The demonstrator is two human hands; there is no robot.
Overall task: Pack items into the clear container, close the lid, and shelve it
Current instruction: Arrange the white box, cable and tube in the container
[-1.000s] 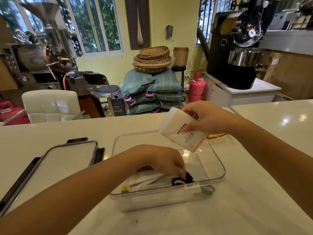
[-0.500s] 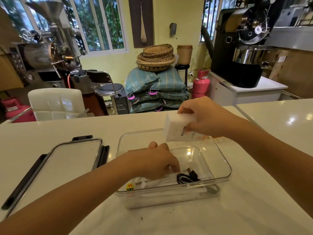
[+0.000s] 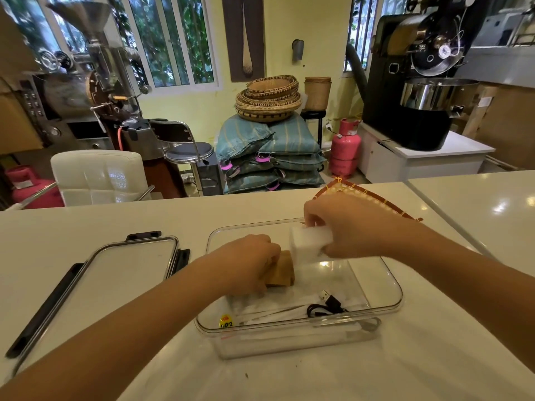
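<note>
Head view: the white pouch (image 3: 309, 246) has been lowered from above the container (image 3: 388, 285) to just inside its far half, and is pinched by the right hand (image 3: 341, 227), thumb beneath and fingers over the top edge. The left hand (image 3: 249, 263), which a second ago was pressed on the white bags (image 3: 275, 311) near the black cable (image 3: 327, 306), is now curled around a brown packet (image 3: 282, 269) in the middle of the container, just beside the pouch. The cable and bags are left lying at the near wall. The lid (image 3: 127, 261) is unmoved on the counter (image 3: 289, 377), to the left of the container. Packing is judged to be under way, with two more items about to be set down; closing and shelving are not yet begun.
</note>
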